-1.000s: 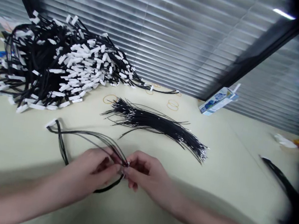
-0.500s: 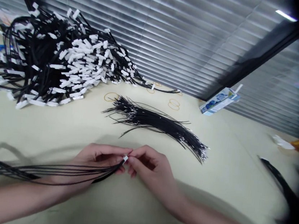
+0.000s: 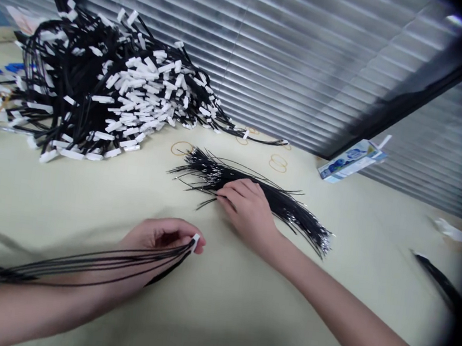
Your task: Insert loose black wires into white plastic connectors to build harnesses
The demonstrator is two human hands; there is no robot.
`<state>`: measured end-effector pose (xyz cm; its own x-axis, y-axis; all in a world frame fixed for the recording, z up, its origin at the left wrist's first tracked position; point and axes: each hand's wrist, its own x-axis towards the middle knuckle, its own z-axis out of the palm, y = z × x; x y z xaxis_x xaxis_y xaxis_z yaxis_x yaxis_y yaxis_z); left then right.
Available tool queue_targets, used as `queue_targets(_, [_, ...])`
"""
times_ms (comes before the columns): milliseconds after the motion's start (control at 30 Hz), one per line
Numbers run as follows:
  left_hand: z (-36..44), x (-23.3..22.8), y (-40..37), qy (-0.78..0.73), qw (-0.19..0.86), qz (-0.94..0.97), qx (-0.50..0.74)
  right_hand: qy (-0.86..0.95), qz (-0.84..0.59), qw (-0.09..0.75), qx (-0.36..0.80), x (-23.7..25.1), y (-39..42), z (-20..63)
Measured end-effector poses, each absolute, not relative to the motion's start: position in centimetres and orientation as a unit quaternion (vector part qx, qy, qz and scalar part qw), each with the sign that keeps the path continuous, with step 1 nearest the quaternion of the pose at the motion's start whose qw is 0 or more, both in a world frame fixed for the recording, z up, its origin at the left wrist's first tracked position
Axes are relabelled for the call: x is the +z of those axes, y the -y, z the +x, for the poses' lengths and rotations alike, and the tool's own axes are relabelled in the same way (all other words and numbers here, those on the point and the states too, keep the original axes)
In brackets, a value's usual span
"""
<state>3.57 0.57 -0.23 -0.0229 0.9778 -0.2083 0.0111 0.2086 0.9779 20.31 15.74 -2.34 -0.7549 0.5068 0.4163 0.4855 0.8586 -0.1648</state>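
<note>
My left hand (image 3: 159, 240) pinches a small white connector (image 3: 194, 241) from which several thin black wires (image 3: 76, 263) trail off to the left, over my forearm. My right hand (image 3: 247, 206) rests on a loose bundle of black wires with bare metal tips (image 3: 289, 208) lying in the middle of the beige table (image 3: 85, 194). Its fingers touch the left part of the bundle and pinch at the strands; whether a wire is gripped stays hidden.
A big heap of black wire harnesses with white connectors (image 3: 99, 84) fills the back left. Rubber bands (image 3: 276, 162) lie near the closed blinds (image 3: 271, 49). A small drink carton (image 3: 353, 160) lies at the back right, more black wires (image 3: 439, 280) at the right edge.
My right hand let go of the connector and moved away up to the loose wire bundle. My left hand keeps the connector; the wires swung from a loop to trailing left.
</note>
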Motion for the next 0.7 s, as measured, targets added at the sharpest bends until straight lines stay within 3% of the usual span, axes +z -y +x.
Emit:
queue_targets(167, [3.4, 0.4, -0.6, -0.564, 0.586, 0.384, 0.438, 0.94, -0.264, 0.213, -0.015, -2.2, -15.4, 19.7])
queue_targets(400, [3.3, -0.8, 0.2, -0.431, 0.704, 0.191, 0.531, 0.944, -0.248, 0.214, -0.034, -2.4, -15.1, 20.2])
queue_targets(533, [3.4, -0.7, 0.8, -0.414, 0.737, 0.133, 0.518, 0.94, -0.231, 0.251, -0.028, -2.5, -15.2, 20.5])
queue_targets(700, [3.7, 0.7, 1.4, -0.401, 0.756, 0.08, 0.511, 0.905, -0.23, 0.358, -0.008, -0.6, -13.9, 20.5])
